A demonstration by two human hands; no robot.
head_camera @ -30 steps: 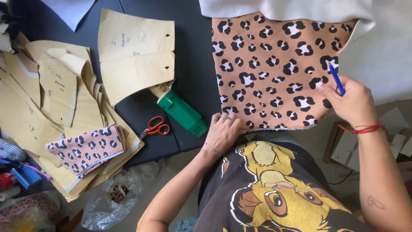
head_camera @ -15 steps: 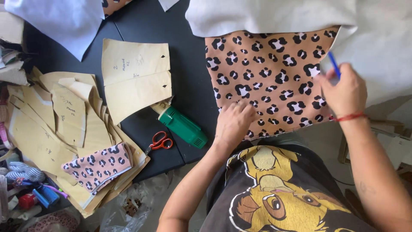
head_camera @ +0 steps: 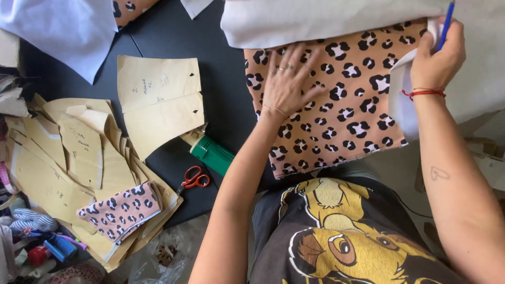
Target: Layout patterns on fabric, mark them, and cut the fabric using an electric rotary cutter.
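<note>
While we hold the pink leopard-print fabric piece (head_camera: 336,100) flat, marking is in hand.
From our head view, left hand (head_camera: 289,84) lies spread, unclenched, on it upon the black worktop (head_camera: 221,94); right hand (head_camera: 436,58) grips a blue pen (head_camera: 446,23), lifting white cloth (head_camera: 326,18). Next, we judge, needs a steady pen stroke.

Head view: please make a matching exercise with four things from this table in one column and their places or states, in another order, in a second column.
Things:
1. blue pen
2. left hand
3. red-handled scissors
4. green tool

Places or states:
A. flat on the leopard-print fabric
B. held in the right hand
C. on the dark table, beside the paper patterns
D. on the table edge, just below the green tool

Pairs: 1-B, 2-A, 3-D, 4-C
</note>
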